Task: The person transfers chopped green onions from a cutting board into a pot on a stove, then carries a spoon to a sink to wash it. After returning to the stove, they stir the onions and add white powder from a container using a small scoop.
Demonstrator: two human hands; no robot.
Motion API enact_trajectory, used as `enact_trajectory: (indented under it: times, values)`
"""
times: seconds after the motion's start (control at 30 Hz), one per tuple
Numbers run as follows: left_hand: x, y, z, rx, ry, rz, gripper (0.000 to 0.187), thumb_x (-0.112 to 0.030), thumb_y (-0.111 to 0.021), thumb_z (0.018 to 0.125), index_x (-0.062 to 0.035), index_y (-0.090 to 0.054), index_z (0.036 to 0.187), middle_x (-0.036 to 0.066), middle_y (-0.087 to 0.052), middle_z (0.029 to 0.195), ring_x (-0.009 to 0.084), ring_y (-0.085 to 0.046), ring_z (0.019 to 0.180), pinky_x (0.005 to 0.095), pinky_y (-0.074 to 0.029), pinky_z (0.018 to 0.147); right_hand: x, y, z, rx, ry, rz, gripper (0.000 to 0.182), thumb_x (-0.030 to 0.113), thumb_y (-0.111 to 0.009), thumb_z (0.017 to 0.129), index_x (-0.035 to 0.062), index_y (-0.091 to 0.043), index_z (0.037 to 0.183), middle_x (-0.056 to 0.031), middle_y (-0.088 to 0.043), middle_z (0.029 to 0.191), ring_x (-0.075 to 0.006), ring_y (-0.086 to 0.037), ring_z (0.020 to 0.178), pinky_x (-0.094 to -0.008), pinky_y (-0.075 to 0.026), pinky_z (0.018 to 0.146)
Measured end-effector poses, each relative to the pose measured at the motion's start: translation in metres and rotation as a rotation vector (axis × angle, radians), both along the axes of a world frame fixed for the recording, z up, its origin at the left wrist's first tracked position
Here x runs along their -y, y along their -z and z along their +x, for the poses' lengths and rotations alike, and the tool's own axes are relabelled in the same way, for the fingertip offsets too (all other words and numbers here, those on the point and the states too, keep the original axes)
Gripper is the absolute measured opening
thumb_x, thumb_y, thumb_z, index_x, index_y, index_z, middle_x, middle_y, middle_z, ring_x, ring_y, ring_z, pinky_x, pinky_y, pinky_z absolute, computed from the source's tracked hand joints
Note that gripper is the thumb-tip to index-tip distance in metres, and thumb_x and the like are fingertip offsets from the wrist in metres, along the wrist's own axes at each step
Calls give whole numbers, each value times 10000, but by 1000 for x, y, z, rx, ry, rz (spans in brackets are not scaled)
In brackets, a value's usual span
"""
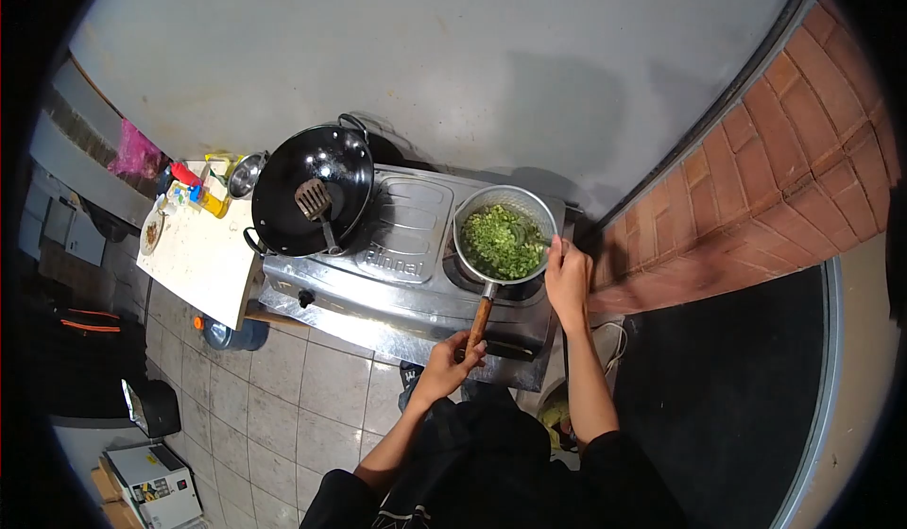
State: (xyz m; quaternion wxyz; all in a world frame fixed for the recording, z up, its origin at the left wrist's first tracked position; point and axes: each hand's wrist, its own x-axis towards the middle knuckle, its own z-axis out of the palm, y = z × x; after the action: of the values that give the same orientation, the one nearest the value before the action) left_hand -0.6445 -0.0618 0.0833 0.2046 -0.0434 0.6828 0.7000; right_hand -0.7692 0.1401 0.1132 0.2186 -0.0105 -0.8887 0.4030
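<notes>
Wall (425,38), plain and grey, behind the stove (402,227). Tiled floor (331,387), pale grey, in front of the stove and off to its left. Brick wall (746,161), reddish, to the right of the stove. Silver metal for the stove itself, with raised lettering on its top plate, midway along. White table (194,255) just beside the stove, on its left. Black wok (331,151), two-handled and tilted, on the left side of the stove. Saucepan (521,196) with a wooden handle, over the right burner of the stove. Water bottle (236,335), bluish, orange-capped, on the floor to the left of the stove. Left hand (452,368) at the front edge of the stove, fingers wrapped around the saucepan's handle. Right hand (569,279) above the right end of the stove, fingers drawn together at the saucepan's rim; cannot tell whether pinching a slim utensil or the rim. Slotted spatula (313,198) in the wok, handle toward the stove's front. Chopped greens (496,241), bright, inside the saucepan above the stove's right burner. Black knob (305,297) on the stove's front panel, toward the left.
</notes>
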Motion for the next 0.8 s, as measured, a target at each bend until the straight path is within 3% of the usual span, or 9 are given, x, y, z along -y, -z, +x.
enact_trajectory:
  times: [0.17,0.23,0.3,0.37,0.5,0.63,0.8]
  values:
    - [-1,-3,0,-75,-9,-115,307,-185,-598,893,73,-556,1053,42,-606,798,88,-595,716,228,-477,640,13,-10,12,29,-114,-54,289,163,-484,914,-43,-542,720,-254,-532,661,-435,-533,632,-457,-389,530]
    - [-2,-3,-1,-84,-51,-110,301,-184,-608,886,67,-566,1045,41,-605,766,83,-587,692,230,-472,624,9,-11,17,76,-202,46,280,141,-488,915,-58,-541,725,-199,-569,638,-363,-566,563,-385,-407,513]
    - [-2,-4,-3,-101,-42,-142,305,-191,-609,885,65,-568,1046,41,-604,751,83,-580,671,228,-470,608,3,-16,19,20,-219,8,273,136,-496,911,-56,-530,720,-207,-530,618,-376,-524,540,-392,-382,502]
    - [-2,-6,-4,-115,-31,-173,310,-199,-610,884,62,-570,1047,42,-603,736,82,-574,649,227,-468,592,-6,-25,19,-35,-143,-55,289,146,-508,900,-41,-502,679,-231,-494,609,-439,-484,588,-453,-361,516]
    - [-1,-7,-6,-26,6,-174,319,-227,-591,896,53,-574,1046,42,-597,705,86,-567,611,230,-464,532,-22,-31,2,-4,-24,70,309,153,-506,901,-39,-499,659,-240,-488,615,-440,-471,583,-446,-345,502]
    - [-3,-13,-4,-17,-24,-108,323,-241,-564,914,51,-570,1051,50,-600,721,91,-575,614,246,-474,510,-16,-7,-26,-57,35,43,323,194,-485,911,-33,-553,691,-249,-537,653,-446,-527,639,-473,-392,541]
    - [0,-6,-5,-41,-3,-113,342,-253,-551,922,52,-548,1077,56,-606,737,95,-589,633,248,-481,530,10,1,-32,33,-77,15,330,207,-473,915,-39,-564,715,-248,-537,643,-448,-528,629,-479,-396,542]
